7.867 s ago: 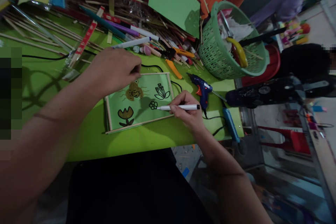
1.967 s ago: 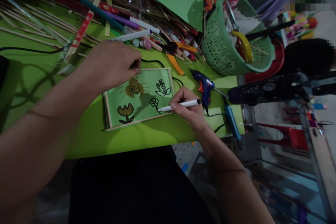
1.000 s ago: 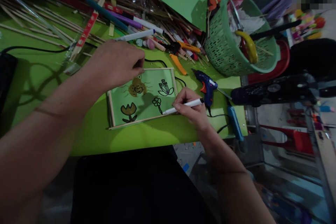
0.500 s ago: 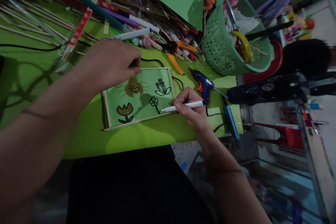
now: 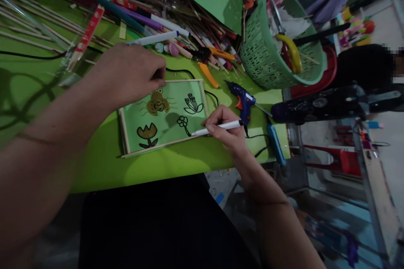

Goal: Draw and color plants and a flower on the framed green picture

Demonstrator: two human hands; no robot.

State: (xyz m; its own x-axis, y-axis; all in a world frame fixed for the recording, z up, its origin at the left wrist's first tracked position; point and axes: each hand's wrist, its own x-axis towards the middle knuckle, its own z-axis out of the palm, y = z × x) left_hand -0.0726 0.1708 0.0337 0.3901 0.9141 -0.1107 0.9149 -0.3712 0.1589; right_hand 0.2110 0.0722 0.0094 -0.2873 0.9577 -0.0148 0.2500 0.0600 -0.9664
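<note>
A green picture point(image 5: 167, 126) edged with thin wooden sticks lies flat on the green table. It carries black-outlined drawings: a gold bug point(image 5: 157, 104), a gold tulip point(image 5: 147, 131), a flower bunch point(image 5: 193, 105) and a small flower point(image 5: 182, 122). Between thumb and fingers, my right hand point(image 5: 225, 128) is closed on a white marker point(image 5: 217, 128), its tip at the foot of the small flower's stem. My left hand point(image 5: 135, 71) is at the picture's upper edge, its fingers bent together and gripping there; the hand covers the upper left corner.
A blue glue gun point(image 5: 241, 101) lies to the right, near a blue cutter point(image 5: 276, 143). Behind stands a green basket point(image 5: 259, 54) of tools. Orange-handled pliers point(image 5: 208, 75), markers point(image 5: 154, 38) and many wooden sticks point(image 5: 34, 27) crowd the far side.
The small flower's stem looks thicker and darker, with the marker tip still at its lower end. The whole view has shifted slightly; my left hand keeps its place on the picture.
</note>
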